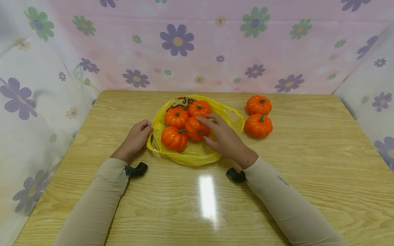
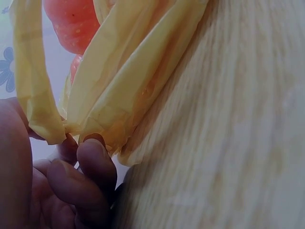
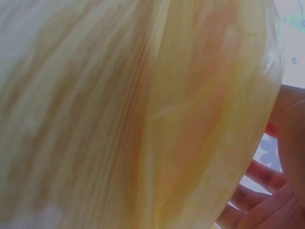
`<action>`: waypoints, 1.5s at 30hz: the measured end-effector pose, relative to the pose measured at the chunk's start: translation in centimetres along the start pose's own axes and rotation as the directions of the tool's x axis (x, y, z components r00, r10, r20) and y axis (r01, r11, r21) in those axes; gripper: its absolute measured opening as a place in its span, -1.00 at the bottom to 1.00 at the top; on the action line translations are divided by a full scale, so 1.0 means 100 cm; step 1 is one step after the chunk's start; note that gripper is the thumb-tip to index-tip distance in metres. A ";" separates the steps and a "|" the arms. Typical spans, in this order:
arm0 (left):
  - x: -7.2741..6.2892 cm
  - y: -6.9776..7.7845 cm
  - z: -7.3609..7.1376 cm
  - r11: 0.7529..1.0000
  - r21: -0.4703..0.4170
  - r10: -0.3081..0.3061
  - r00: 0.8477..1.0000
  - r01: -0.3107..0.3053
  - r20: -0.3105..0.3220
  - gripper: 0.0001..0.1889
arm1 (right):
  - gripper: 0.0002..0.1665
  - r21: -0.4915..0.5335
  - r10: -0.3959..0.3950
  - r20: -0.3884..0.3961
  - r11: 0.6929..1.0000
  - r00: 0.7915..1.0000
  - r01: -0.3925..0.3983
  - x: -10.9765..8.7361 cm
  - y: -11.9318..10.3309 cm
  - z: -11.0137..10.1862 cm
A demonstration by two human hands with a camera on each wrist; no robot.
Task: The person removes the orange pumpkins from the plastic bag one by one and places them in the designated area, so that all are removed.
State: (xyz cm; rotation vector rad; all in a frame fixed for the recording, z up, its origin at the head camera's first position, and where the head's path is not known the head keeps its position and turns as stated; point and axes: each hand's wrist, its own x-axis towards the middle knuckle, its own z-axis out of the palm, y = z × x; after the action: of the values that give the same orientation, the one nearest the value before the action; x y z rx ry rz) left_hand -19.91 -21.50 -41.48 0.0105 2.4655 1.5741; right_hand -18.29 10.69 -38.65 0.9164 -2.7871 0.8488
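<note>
**Four orange pumpkins (image 1: 174,139) in the yellow bag (image 1: 197,160)**

The bag lies at the frame's centre, your left grip (image 1: 135,138) pinching its left edge. Your right grip (image 1: 226,138) is loosely spread over the lower-right pumpkin (image 1: 194,129) inside; whether it touches, you cannot tell. Two more pumpkins (image 1: 258,126) stand together on the surface (image 1: 307,153), right of centre.

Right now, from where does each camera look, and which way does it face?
Head: worn on the head, facing forward and down at the yellow bag and pumpkins; left hand, right hand, sleeves show.
Left wrist: worn there, facing fingers gripping the bag.
Right wrist: worn there, facing the bag's side; part of that hand shows.
Both wrist views share the bag.
</note>
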 end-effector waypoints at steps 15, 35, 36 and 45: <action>0.000 -0.001 -0.001 1.000 0.004 -0.001 1.000 0.001 -0.004 -0.76 | -0.12 0.032 0.008 0.016 0.999 1.000 -0.009 0.001 -0.001 0.003; -0.003 0.002 -0.002 1.000 0.007 0.004 1.000 -0.004 -0.011 -0.77 | -0.11 -0.001 0.029 0.039 1.000 0.999 -0.029 -0.001 -0.004 0.002; -0.002 0.002 -0.002 1.000 0.008 0.006 1.000 -0.006 -0.010 -0.77 | -0.11 0.001 0.024 0.030 1.000 0.999 -0.024 -0.002 -0.004 0.001; -0.001 0.001 -0.001 1.000 0.022 -0.001 1.000 0.001 -0.010 -0.77 | -0.10 0.031 -0.023 -0.068 0.999 0.997 0.026 -0.014 -0.001 0.000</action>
State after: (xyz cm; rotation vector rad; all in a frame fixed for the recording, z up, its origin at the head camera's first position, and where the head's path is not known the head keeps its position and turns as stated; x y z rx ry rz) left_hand -19.84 -21.59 -41.31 0.0049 2.4900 1.5499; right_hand -17.12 11.35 -38.93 0.9067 -2.7068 0.9062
